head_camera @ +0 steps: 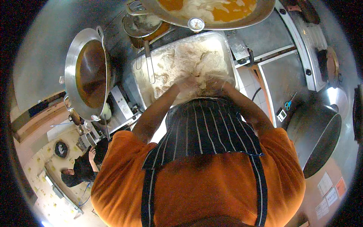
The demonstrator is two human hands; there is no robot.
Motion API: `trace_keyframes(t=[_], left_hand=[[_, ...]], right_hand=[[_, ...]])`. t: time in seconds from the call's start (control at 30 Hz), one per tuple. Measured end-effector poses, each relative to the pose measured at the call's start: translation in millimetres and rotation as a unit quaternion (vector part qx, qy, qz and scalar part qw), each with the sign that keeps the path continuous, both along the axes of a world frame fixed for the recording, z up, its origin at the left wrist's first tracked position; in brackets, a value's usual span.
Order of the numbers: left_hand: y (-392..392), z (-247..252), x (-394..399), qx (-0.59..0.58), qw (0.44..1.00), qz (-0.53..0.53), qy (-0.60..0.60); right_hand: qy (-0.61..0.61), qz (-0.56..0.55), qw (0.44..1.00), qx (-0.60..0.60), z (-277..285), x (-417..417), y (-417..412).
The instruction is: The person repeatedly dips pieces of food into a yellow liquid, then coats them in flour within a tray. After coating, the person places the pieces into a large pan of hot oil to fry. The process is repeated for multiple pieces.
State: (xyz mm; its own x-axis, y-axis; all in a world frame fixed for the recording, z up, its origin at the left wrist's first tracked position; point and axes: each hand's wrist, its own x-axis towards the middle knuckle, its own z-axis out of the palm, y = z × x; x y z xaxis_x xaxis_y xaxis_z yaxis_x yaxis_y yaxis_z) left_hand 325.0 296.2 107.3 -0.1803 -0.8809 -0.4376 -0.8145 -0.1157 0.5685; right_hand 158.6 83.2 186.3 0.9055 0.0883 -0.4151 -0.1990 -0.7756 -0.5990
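Observation:
A large metal tray (135, 69) lies in front of me, filled with a pale flour-like coating (187, 56). Lumpy floured pieces show in it; what they are I cannot make out. Both hands are down in the near side of the tray, blurred and dusted pale. My left hand (188, 84) is near the tray's middle, my right hand (217, 82) close beside it towards the right wall. Fingers and anything between them are hidden by blur and flour. Over the tray's left part reaches the wire handle (150, 66) of a round strainer (142, 25).
Beyond the tray is a wide pan of foaming oil (235, 11) with a dial thermometer (196, 24). Left stands a wok of dark oil (92, 76). At right are blue-handled scissors (287, 105), a small timer (282, 115) and a big pot (314, 136). Another person (82, 168) is lower left.

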Motion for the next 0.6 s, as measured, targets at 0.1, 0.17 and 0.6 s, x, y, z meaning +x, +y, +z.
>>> trace_keyframes(t=[0.1,0.17,0.6], left_hand=[[-9.6,-1.6,-1.8,-0.202,0.959,-0.107,-0.165],[-16.2,10.2,-3.6,-0.227,0.955,0.005,-0.194],[50.5,163.1,-9.4,0.064,0.938,0.336,-0.050]], right_hand=[[-0.015,-0.060,0.998,-0.020,-8.4,3.5,10.6],[-0.027,-0.092,0.995,-0.033,-12.7,6.6,15.7],[0.058,-0.183,0.980,-0.056,19.9,-16.9,-35.0]])
